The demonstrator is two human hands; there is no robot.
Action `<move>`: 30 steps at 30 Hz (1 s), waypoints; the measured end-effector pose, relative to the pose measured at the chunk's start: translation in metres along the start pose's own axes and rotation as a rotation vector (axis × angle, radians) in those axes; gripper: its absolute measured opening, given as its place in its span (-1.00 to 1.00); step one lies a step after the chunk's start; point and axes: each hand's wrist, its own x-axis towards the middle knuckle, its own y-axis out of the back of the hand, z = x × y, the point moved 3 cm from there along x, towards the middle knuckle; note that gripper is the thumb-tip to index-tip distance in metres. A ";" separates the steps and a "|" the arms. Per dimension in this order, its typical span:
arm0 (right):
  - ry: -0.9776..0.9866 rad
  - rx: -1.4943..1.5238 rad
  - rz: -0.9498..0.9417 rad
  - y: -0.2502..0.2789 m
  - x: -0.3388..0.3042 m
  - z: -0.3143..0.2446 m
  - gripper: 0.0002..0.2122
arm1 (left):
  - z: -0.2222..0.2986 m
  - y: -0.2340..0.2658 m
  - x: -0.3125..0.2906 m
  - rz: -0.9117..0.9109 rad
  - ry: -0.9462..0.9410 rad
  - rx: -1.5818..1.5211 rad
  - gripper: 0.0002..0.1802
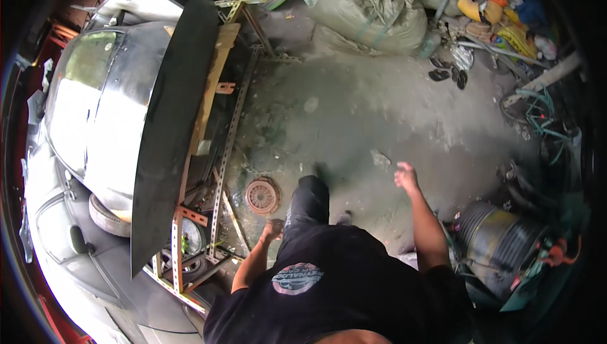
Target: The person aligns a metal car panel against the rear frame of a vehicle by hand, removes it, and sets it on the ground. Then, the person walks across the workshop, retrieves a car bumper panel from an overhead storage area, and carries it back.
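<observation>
My left hand (pixel 273 229) hangs beside my left thigh, its fingers curled in, and nothing shows in it. The nearest thing to it is a rusty round clutch pressure plate (pixel 262 195) lying on the floor, apart from the hand. Farther forward on the right, my right hand (pixel 406 177) is held out over the concrete floor (pixel 354 116). Its fingers are loosely bent and a little apart, holding nothing. One dark trouser leg (pixel 311 195) is stepped forward between the two hands.
A slotted-angle metal rack (pixel 231 132) with a long dark panel (pixel 174 123) stands left, beside a car (pixel 107 104). Large sacks (pixel 373 15) lie ahead. Sandals (pixel 449 72) and a green hose (pixel 540 116) are far right; a dark drum (pixel 496 240) lies near right.
</observation>
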 end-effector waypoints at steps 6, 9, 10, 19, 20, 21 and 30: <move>0.207 0.318 -0.120 -0.048 0.177 -0.231 -0.50 | 0.191 0.034 0.144 -0.109 -0.221 0.315 -0.63; 0.145 0.255 -0.213 -0.091 0.251 -0.309 -0.47 | 0.333 0.079 0.212 -0.119 -0.173 -0.046 -0.63; 0.120 0.130 -0.178 -0.093 0.265 -0.337 -0.45 | 0.396 0.090 0.233 -0.147 -0.148 -0.181 -0.64; 0.668 -0.063 0.181 0.025 0.402 -0.687 -0.43 | 0.960 0.184 0.299 -0.440 -0.928 -0.198 -0.25; 0.793 -0.153 0.259 0.046 0.425 -0.724 -0.44 | 1.006 0.191 0.298 -0.569 -1.150 -0.261 -0.07; 0.879 -0.155 0.327 0.062 0.434 -0.770 -0.45 | 1.056 0.198 0.302 -0.536 -1.037 -0.292 0.03; 1.324 -0.347 0.989 0.200 0.435 -1.140 -0.37 | 1.440 0.279 0.328 -0.275 -1.308 -0.206 -0.55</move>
